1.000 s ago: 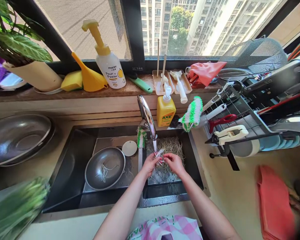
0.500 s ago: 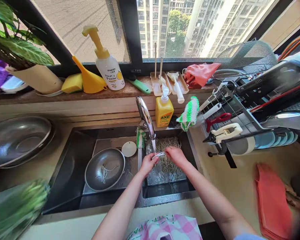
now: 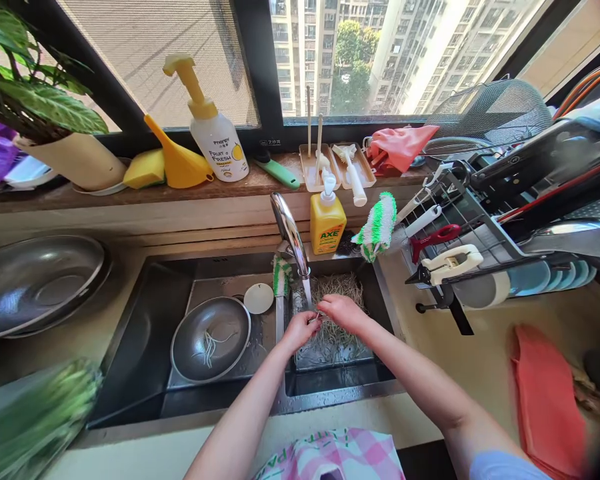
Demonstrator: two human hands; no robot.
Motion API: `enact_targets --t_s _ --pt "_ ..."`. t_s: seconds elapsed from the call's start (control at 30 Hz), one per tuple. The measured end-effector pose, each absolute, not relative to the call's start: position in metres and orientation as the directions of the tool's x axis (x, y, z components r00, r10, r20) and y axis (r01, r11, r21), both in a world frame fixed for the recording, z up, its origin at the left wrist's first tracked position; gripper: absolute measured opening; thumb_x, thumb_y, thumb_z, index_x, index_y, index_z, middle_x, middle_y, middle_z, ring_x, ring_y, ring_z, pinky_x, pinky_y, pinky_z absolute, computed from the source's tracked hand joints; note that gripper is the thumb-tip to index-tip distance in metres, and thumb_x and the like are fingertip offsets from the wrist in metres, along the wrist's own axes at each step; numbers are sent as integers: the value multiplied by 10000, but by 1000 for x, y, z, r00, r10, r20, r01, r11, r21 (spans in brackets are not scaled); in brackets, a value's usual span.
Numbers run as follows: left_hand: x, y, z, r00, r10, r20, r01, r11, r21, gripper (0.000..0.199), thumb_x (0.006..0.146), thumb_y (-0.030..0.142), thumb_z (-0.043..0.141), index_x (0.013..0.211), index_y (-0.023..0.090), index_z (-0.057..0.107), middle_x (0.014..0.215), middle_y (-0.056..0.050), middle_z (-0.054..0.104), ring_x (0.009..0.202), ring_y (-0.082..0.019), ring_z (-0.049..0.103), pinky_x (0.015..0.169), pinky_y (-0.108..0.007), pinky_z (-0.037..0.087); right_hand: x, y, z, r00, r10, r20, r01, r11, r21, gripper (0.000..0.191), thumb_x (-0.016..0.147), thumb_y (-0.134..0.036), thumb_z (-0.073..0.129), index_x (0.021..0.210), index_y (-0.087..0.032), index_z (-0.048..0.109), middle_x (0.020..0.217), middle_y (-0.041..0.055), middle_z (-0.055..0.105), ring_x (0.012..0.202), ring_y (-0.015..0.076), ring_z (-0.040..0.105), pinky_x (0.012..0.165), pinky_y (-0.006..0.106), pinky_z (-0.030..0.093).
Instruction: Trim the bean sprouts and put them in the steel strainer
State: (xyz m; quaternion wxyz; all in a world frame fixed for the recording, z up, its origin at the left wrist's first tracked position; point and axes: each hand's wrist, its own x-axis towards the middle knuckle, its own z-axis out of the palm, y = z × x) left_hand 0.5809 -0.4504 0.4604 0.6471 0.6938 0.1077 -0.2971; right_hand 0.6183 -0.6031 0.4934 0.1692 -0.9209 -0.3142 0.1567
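Observation:
Water runs from the curved chrome faucet into the right sink basin. Under the stream, my left hand is closed in a pinch, and what lies between its fingers is mostly hidden. My right hand is closed too, its fingertips almost touching the left ones; its grip is too small to make out. Beneath and behind both hands spreads a heap of thin pale strands, like roots or sprouts. A few similar white strands lie in a dark pan in the left basin.
A small white dish sits beside the pan. Behind the faucet stands a yellow AXE bottle. A dish rack and a red cloth are at the right. Large pans and leafy greens are at the left.
My right hand has moved left, closer to my left hand. The white strand that showed between the hands is now mostly hidden.

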Motion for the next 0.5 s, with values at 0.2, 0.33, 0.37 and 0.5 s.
enact_targets --t_s 0.2,0.33,0.37,0.5 --pt "580 -452 460 772 -263 -578 567 -125 814 209 628 326 598 633 117 587 484 25 530 421 -74 425 436 -193 302 622 -595 485 848 522 -90 401 -743 -535 109 750 -162 488 784 -165 592 785 54 598 745 151 533 667 243 375" --pt "578 -447 460 731 -246 -637 665 46 745 284 636 353 624 795 120 591 562 17 573 431 -70 468 457 -197 348 623 -599 477 992 71 -105 -66 -416 -907 160 768 -257 443 816 -184 578 722 21 606 636 132 548 561 228 401" --pt "578 -445 459 708 -252 -660 701 138 699 302 638 347 634 838 126 583 581 16 581 434 -71 481 469 -203 368 622 -603 475 984 -16 -180 -177 -275 -945 169 756 -302 462 819 -187 569 689 12 599 585 128 542 511 221 395" --pt "576 -437 459 641 -337 -689 758 415 503 263 648 273 659 847 128 567 601 4 595 456 -87 527 506 -227 430 603 -616 470 915 -66 -398 -393 75 -916 229 667 -403 573 748 -192 537 605 -19 566 459 102 504 407 198 346"
